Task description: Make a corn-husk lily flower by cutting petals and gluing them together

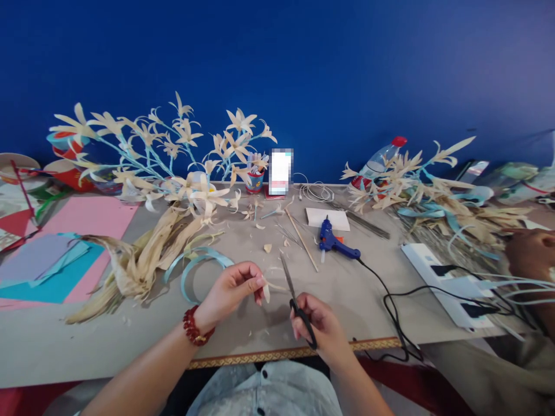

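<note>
My left hand (pixel 240 284), with a red bead bracelet (pixel 198 326) at the wrist, pinches small pale petal-shaped husk pieces (pixel 266 292) between thumb and fingers. In my right hand (pixel 318 323) is a pair of black-handled scissors (pixel 303 315), blades pointing up and away, just right of the husk pieces. Whether the blades touch the husk I cannot tell. Beyond my left hand curls a light blue paper strip (pixel 187 280). A wooden stick (pixel 302 241) and husk scraps (pixel 267 248) lie past the scissors' tips.
A blue glue gun (pixel 336 241) rests right of centre, its cord running to a white power strip (pixel 446 289). Dried corn husks (pixel 143 260) and coloured paper (pixel 93 222) lie left. Husk flower branches (pixel 173 156) stand behind. Another person's hand (pixel 529 254) is at far right.
</note>
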### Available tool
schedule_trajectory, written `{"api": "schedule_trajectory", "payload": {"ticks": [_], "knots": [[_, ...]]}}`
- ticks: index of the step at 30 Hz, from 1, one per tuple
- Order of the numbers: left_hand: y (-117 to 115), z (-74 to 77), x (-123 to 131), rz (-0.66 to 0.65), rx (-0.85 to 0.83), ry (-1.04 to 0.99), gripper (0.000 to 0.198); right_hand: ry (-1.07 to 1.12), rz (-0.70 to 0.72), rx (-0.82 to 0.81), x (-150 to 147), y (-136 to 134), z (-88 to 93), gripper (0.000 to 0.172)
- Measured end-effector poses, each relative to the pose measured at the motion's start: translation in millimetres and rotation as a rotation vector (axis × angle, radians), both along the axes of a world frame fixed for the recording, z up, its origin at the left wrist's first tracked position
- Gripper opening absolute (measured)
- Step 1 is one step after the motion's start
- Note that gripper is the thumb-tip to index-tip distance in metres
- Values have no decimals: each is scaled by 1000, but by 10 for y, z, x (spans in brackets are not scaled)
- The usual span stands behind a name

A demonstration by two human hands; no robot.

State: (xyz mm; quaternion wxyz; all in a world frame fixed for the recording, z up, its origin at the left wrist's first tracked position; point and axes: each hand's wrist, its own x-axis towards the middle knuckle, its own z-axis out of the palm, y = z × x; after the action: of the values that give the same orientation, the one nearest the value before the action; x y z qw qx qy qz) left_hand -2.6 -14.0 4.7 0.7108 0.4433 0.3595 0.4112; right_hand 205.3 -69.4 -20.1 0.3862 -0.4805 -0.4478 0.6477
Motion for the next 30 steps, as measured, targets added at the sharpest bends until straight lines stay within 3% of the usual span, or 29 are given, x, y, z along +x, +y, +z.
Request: {"api": "schedule_trajectory", "payload": {"ticks": [6, 16, 22, 27, 30], "knots": [[-6, -58, 34, 74, -13, 16, 26, 66, -199, 157, -337, 200, 111, 31], [-24, -56, 76, 132, 13, 38, 19, 180, -324, 147, -540, 442, 124, 34], [-16, -51, 54, 212, 27, -11, 14, 54, -187, 163, -448, 355, 141, 34], [-5, 5, 41, 268, 8, -123, 12, -5, 39, 120, -404, 169, -34, 46], [-11, 25, 40, 274, -51, -146, 12, 5, 105, 89, -420, 108, -99, 51]]}}
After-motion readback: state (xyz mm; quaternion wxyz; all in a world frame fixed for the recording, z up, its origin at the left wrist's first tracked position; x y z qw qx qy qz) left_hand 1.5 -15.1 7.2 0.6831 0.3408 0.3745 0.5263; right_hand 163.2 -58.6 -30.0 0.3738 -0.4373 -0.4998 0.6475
